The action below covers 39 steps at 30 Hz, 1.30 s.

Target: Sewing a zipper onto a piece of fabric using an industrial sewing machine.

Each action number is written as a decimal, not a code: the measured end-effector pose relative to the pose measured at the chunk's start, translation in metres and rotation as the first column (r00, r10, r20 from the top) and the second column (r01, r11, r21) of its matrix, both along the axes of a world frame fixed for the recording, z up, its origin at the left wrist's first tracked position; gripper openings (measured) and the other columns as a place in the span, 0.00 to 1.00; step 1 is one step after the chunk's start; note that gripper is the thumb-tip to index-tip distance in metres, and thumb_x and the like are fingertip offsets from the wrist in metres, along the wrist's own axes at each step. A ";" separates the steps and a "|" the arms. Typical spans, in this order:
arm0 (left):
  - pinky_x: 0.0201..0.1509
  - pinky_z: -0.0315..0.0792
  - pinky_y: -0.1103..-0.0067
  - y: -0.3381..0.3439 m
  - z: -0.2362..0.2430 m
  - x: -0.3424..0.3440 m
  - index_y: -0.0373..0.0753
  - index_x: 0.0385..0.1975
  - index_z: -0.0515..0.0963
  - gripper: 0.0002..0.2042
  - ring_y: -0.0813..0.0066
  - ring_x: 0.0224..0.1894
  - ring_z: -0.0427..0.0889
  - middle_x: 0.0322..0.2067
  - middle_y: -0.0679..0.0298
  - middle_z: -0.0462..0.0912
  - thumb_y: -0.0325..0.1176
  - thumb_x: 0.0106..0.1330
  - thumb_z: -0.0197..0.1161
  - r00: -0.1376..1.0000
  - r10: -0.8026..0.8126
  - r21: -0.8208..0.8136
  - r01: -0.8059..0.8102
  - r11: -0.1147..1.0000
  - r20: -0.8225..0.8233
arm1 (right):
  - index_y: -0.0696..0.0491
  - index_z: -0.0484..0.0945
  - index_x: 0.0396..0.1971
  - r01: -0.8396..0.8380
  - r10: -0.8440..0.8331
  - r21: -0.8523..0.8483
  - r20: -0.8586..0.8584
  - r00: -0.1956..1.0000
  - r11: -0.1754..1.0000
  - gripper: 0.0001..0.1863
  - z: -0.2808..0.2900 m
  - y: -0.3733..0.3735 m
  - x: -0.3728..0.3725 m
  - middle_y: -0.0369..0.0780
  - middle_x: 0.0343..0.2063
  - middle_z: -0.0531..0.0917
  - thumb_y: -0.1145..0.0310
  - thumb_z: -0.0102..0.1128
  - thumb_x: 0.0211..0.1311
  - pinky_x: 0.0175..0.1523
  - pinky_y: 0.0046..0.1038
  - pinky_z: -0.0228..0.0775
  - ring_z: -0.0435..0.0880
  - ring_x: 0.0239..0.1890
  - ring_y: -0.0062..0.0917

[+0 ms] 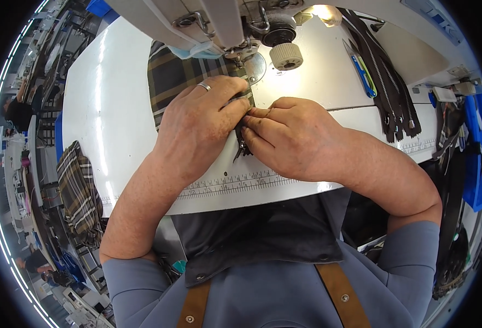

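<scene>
Plaid fabric (pixel 167 82) in dark, brown and white checks lies on the sewing table, its far edge running to the needle area (pixel 240 59) of a sewing machine. My left hand (pixel 197 117), a ring on one finger, is closed over the fabric's right edge just short of the needle. Close against it, my right hand (pixel 298 136) pinches a dark zipper at that edge. The zipper's lower end (pixel 243 146), with its metal pull, hangs out below my fingertips. My fingers hide where zipper and fabric meet.
Several dark metal-toothed zippers (pixel 386 82) lie at the right, beside small snips (pixel 361 68) with a blue and green handle. A printed ruler (pixel 243 185) runs along the table's near edge. More plaid fabric (pixel 79 191) hangs off the left side. Blue bins (pixel 475 180) stand at far right.
</scene>
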<state>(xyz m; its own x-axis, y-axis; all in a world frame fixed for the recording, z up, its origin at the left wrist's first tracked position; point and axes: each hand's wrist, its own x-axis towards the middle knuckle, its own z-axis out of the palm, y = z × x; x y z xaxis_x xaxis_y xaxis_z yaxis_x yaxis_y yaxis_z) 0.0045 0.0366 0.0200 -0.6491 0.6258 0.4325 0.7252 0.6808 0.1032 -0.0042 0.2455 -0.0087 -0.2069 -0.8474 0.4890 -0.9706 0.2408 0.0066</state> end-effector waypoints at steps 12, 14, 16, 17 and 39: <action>0.45 0.84 0.73 -0.012 -0.009 -0.017 0.34 0.41 0.84 0.11 0.60 0.42 0.89 0.42 0.58 0.87 0.20 0.57 0.68 0.991 0.025 0.029 -0.029 0.999 0.130 | 0.52 0.77 0.18 0.040 -0.056 -0.157 -0.098 0.994 0.987 0.05 -0.008 -0.012 -0.019 0.35 0.20 0.78 0.69 0.63 0.41 0.33 0.27 0.76 0.82 0.26 0.24; 0.45 0.84 0.73 -0.013 -0.011 -0.021 0.34 0.41 0.84 0.11 0.60 0.42 0.88 0.42 0.58 0.87 0.20 0.57 0.68 0.991 0.022 0.038 -0.027 0.999 0.132 | 0.52 0.77 0.18 0.054 -0.067 -0.135 -0.093 0.993 0.989 0.05 -0.007 -0.011 -0.022 0.35 0.20 0.78 0.69 0.63 0.41 0.33 0.27 0.76 0.82 0.26 0.25; 0.45 0.84 0.73 -0.013 -0.011 -0.025 0.34 0.41 0.84 0.11 0.60 0.42 0.88 0.42 0.58 0.87 0.20 0.57 0.69 0.991 0.016 0.044 -0.022 0.999 0.135 | 0.52 0.77 0.18 0.071 -0.081 -0.115 -0.088 0.993 0.991 0.05 -0.006 -0.011 -0.025 0.35 0.20 0.78 0.69 0.63 0.41 0.34 0.27 0.77 0.83 0.26 0.25; 0.46 0.84 0.73 -0.014 -0.012 -0.026 0.34 0.40 0.84 0.11 0.60 0.42 0.88 0.42 0.58 0.87 0.20 0.58 0.68 0.993 0.029 0.024 -0.032 0.999 0.117 | 0.52 0.77 0.18 0.079 -0.089 -0.111 -0.091 0.992 0.991 0.05 -0.006 -0.012 -0.027 0.35 0.20 0.79 0.69 0.63 0.42 0.34 0.27 0.77 0.83 0.26 0.25; 0.45 0.78 0.72 -0.016 0.007 -0.026 0.38 0.44 0.85 0.15 0.66 0.40 0.84 0.41 0.66 0.84 0.25 0.55 0.62 0.997 -0.053 -0.303 0.034 0.952 -0.055 | 0.49 0.74 0.13 0.159 -0.182 -0.167 -0.134 0.974 0.973 0.07 -0.004 -0.008 -0.022 0.31 0.15 0.76 0.68 0.64 0.38 0.31 0.25 0.69 0.80 0.24 0.21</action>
